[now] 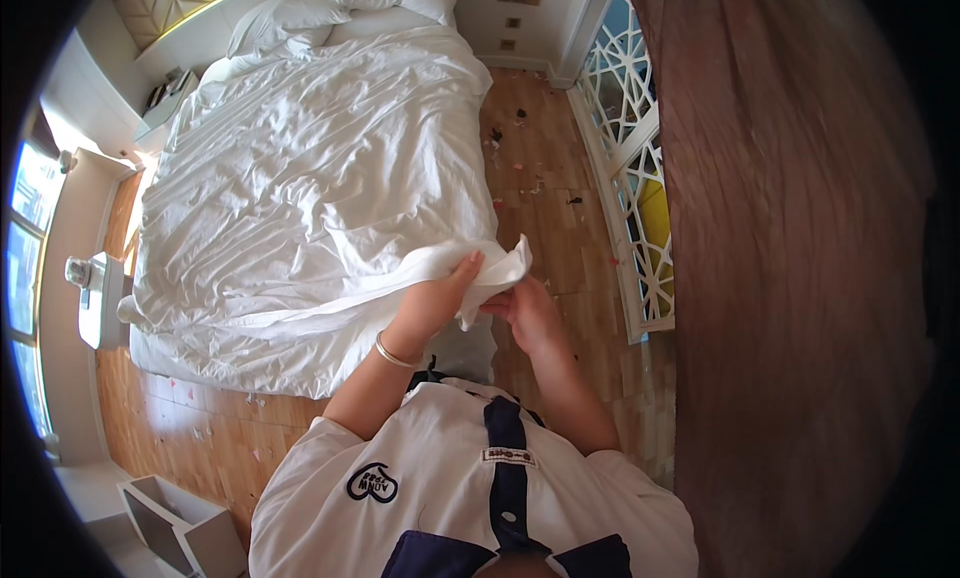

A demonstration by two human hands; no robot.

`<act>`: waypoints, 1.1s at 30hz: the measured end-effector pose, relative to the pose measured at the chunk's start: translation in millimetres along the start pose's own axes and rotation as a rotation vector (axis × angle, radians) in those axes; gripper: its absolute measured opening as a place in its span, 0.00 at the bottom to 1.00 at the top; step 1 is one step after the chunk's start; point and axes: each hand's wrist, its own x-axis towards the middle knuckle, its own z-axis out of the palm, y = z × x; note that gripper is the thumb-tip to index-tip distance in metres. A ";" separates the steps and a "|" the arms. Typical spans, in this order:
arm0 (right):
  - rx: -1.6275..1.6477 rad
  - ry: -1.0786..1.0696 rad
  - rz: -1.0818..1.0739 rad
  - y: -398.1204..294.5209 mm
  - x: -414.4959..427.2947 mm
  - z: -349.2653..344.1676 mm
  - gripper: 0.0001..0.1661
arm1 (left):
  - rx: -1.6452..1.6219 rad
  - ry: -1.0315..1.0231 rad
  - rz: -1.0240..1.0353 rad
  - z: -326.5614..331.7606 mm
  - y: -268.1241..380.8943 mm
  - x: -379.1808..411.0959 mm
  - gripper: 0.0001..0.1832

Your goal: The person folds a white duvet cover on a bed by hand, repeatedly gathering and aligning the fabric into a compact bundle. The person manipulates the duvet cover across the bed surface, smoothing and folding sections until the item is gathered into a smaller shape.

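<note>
A wrinkled white duvet (322,180) covers most of the bed in front of me. My left hand (442,293) grips its near right corner, with the thumb on top of the cloth. My right hand (529,308) is at the outer edge of that same lifted corner, pinching the fabric; its fingertips are partly hidden beneath it. Between my hands the corner stands raised in a fold above the bed's end. Under the duvet, the white-covered mattress (217,371) shows along the near side.
White pillows (289,19) lie at the headboard. Scraps of litter (496,136) are scattered over the wood floor (536,236). A white lattice screen (626,142) and a brown curtain (780,278) stand to the right. At left are a small white table (101,308) and a window (26,278).
</note>
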 end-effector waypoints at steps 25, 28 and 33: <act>0.739 -0.116 -0.137 -28.5 18.2 4.2 0.25 | -0.380 0.162 -0.265 12.0 -25.0 -15.3 0.17; 0.617 -0.192 -0.045 -7.9 20.1 -4.5 0.26 | -0.760 0.205 -0.113 8.6 -44.0 3.4 0.17; 0.393 -0.038 0.004 9.7 0.6 5.4 0.23 | -0.787 0.258 -0.060 -5.7 -50.8 19.1 0.16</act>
